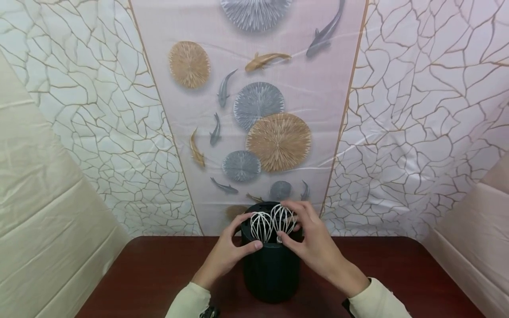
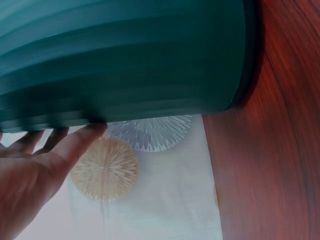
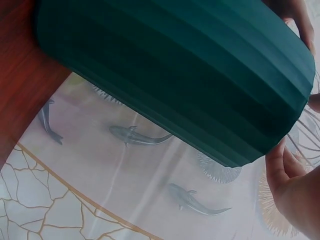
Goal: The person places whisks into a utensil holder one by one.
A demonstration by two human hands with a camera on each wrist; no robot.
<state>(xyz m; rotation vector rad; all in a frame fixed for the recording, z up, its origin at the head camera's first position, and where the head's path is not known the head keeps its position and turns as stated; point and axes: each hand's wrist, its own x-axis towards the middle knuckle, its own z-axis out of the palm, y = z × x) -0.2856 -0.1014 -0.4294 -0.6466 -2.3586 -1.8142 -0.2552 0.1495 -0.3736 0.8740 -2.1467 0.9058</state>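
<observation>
A dark green, ribbed cylindrical container (image 1: 271, 274) stands upright on the table. Two white wire whisk heads rise above its rim: the left whisk (image 1: 261, 226) and the right whisk (image 1: 283, 218). My left hand (image 1: 232, 247) grips the container's left side, its thumb at the front rim; the left wrist view has its fingers (image 2: 82, 137) against the outer wall. My right hand (image 1: 316, 238) holds the right whisk, thumb low at its base and index finger near its top. In the right wrist view, fingers (image 3: 285, 170) lie by the rim. The handles are hidden inside.
A dark red-brown wooden table (image 1: 167, 269) carries the container. Behind it hangs a patterned cloth (image 1: 222, 198) with printed fish and round discs. Pale cream panels (image 1: 43, 198) flank the table on both sides.
</observation>
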